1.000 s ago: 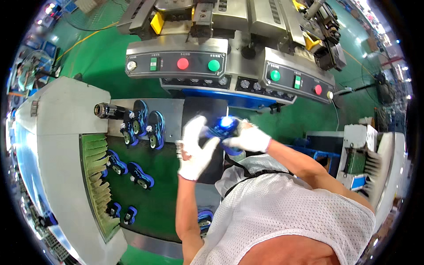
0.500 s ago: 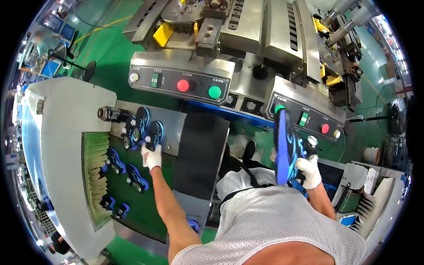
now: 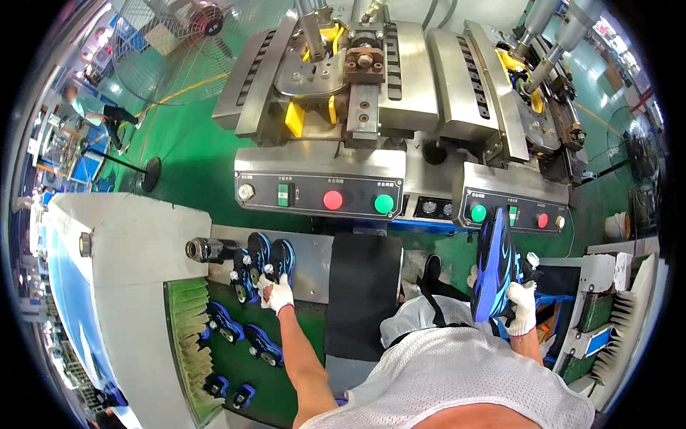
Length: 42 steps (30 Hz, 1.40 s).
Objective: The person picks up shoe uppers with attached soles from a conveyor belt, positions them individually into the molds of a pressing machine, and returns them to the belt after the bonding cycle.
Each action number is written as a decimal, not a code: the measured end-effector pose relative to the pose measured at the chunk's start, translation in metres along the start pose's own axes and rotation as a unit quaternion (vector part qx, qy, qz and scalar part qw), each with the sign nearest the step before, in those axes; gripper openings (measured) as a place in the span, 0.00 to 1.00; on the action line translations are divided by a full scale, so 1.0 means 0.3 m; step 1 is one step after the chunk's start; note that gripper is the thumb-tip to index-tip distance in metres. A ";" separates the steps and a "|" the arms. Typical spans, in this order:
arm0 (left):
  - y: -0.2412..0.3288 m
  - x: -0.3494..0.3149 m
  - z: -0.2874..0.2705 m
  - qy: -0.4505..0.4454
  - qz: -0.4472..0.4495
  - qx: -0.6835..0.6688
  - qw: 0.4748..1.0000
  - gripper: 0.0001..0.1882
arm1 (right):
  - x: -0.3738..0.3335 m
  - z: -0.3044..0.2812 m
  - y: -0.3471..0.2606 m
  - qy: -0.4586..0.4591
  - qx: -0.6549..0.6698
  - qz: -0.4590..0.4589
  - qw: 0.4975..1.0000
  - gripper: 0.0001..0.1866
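Note:
My right hand (image 3: 522, 309), in a white glove, is closed around a black-and-blue sneaker (image 3: 494, 268). It is held up on end in front of the right control panel, its violet-blue sole edge to the left. On the left, my gloved left hand (image 3: 277, 294) grips the near end of another black-and-blue sneaker (image 3: 284, 259). That one stands at the metal edge beside the green belt, close against several similar sneakers (image 3: 259, 250). Small whitish pieces show on these shoes; I cannot make out what they are.
Ahead stands a steel press machine (image 3: 407, 79) with a left control panel (image 3: 314, 191) and a right one (image 3: 511, 209). More sneakers (image 3: 225, 322) lie on the green belt (image 3: 304, 329), by a bristle curtain (image 3: 187, 343). A black mat (image 3: 364, 293) covers the ledge between.
The whole view has shifted, so the machine and belt sit lower and further right. Both hands keep their sneakers; the one in my right hand stands more upright.

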State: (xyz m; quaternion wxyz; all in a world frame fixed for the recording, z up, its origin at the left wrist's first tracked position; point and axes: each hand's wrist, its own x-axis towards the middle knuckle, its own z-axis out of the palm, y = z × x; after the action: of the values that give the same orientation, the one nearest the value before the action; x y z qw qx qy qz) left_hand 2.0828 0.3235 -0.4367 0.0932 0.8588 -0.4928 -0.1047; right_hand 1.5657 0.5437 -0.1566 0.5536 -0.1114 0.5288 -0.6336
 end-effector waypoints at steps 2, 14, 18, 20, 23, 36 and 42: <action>-0.033 0.011 -0.016 -0.049 0.006 -0.026 0.998 0.45 | 0.017 -0.004 -0.019 -0.004 0.002 0.000 1.000 0.37; 0.530 -0.502 -0.418 -0.005 0.276 -0.263 0.924 0.33 | 0.040 0.127 -0.126 -0.091 0.090 -0.114 0.985 0.41; 0.731 -0.651 -0.423 -0.034 0.353 -0.333 0.874 0.33 | 0.062 0.091 -0.186 -0.133 0.118 -0.107 0.978 0.40; 0.877 -0.725 -0.464 -0.050 0.375 -0.346 0.859 0.33 | 0.074 0.069 -0.246 -0.132 0.128 -0.093 0.979 0.39; 1.088 -0.816 -0.553 -0.109 0.400 -0.436 0.799 0.33 | 0.093 -0.006 -0.321 -0.115 0.146 -0.095 0.978 0.42; 1.770 -0.967 -0.511 -0.258 0.480 -0.421 0.726 0.32 | 0.056 -0.320 -0.397 0.076 0.219 -0.214 0.949 0.33; 2.212 -0.975 -0.285 -0.265 0.431 -0.274 0.818 0.39 | 0.111 -0.473 -0.276 0.141 0.147 -0.173 0.963 0.31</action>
State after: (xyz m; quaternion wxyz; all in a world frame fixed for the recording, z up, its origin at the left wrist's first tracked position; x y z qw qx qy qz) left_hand 1.4131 0.2521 -0.1542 0.2261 0.4370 -0.7693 -0.4076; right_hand 1.4021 0.5796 -0.1647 0.3652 -0.0278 0.4751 -0.8001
